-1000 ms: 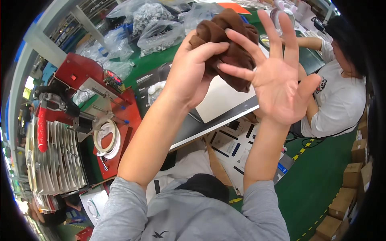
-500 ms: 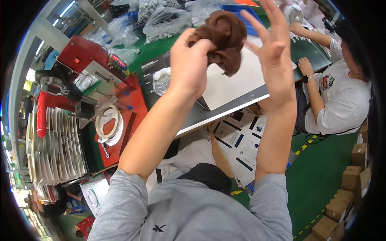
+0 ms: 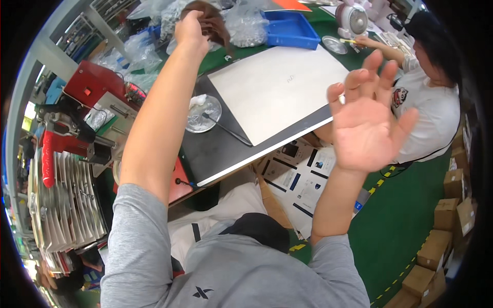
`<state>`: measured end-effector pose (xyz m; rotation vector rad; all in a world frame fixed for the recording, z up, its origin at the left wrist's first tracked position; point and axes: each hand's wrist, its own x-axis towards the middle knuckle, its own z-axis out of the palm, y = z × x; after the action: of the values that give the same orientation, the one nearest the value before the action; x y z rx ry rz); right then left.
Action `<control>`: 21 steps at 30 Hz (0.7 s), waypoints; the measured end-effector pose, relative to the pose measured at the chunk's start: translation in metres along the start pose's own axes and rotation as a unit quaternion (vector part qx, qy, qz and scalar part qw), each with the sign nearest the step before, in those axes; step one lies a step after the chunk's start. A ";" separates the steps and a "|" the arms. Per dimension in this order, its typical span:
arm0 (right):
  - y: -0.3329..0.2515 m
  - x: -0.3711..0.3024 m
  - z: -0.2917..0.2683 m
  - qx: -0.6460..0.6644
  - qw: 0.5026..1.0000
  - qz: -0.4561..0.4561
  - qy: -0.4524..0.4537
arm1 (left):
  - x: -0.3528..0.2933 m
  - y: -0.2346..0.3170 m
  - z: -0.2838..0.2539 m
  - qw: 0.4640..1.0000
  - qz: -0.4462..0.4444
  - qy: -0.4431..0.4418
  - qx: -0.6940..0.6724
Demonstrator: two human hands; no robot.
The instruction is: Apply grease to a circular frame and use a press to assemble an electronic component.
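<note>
- Green table (image 3: pixel 322 24) carries the whole setup, with plastic bags (image 3: pixel 246 32) piled along its far side.
- Black board (image 3: pixel 218 156) sits on that, its pale front edge facing the person.
- White sheet (image 3: pixel 282 92) lies flat on the board, near corner almost at that front edge.
- Blue tray (image 3: pixel 292 43) is just beyond the sheet's far edge.
- Right hand (image 3: pixel 367 126) is up off the right end of the board's front edge, palm showing, fingers loosely spread, so a wide grip.
- Brown cloth (image 3: pixel 214 25) is out past the board's far left corner. Honestly can't tell if it's touching the bags.
- Left hand (image 3: pixel 191 33) has that cloth bunched in its fingers.
- Clear dish (image 3: pixel 197 123) sits toward the board's left edge.
- Thin dark tool (image 3: pixel 228 131) leans out of it toward the sheet's near corner.
</note>
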<state>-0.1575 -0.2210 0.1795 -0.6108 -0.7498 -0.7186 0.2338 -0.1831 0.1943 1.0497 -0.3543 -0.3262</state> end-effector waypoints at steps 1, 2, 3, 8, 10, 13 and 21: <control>0.006 -0.002 -0.001 0.048 0.999 0.003 0.025 | -0.003 -0.004 -0.001 0.998 -0.025 -0.041 0.043; 0.012 -0.003 -0.004 0.092 0.995 0.009 0.029 | -0.008 -0.010 -0.002 0.993 -0.040 -0.007 0.107; 0.019 -0.004 -0.014 0.135 0.991 0.023 0.005 | -0.013 -0.015 -0.005 0.983 -0.054 0.031 0.172; 0.039 0.000 -0.016 0.257 0.960 0.087 -0.071 | -0.133 -0.001 0.016 0.959 -0.028 -0.111 0.260; 0.040 -0.002 -0.018 0.275 0.953 0.093 -0.083 | -0.216 0.017 0.029 0.958 -0.045 -0.246 0.142; 0.062 -0.004 -0.005 0.321 0.935 0.107 -0.106 | -0.288 0.042 0.019 0.933 0.004 -0.337 0.127; 0.144 -0.046 0.067 0.185 0.969 0.146 0.072 | -0.336 0.067 -0.036 0.956 0.061 -0.278 0.072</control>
<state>-0.0985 -0.0699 0.1492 -0.3142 -0.6216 -0.3333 -0.0458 0.0188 0.1940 1.0605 -0.9570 -0.4885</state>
